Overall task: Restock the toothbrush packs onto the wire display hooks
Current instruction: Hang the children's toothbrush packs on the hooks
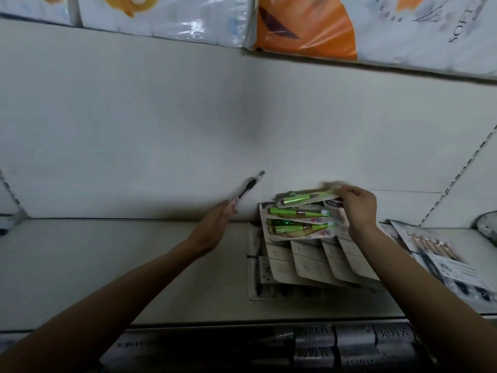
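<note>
Your left hand is smeared by motion, so you cannot tell how its fingers sit around the pink toothbrush, whose handle end is lost in the palm. Your right hand hides the right ends of the green toothbrush packs, and its fingertips blur into the top pack's edge. The white card packs beneath are half buried under the green ones; their print is too small to read. At the shelf's right edge, the frame cuts off the pen pack and a grey rounded thing. The labels below the shelf's front edge are dark and unreadable.
</note>
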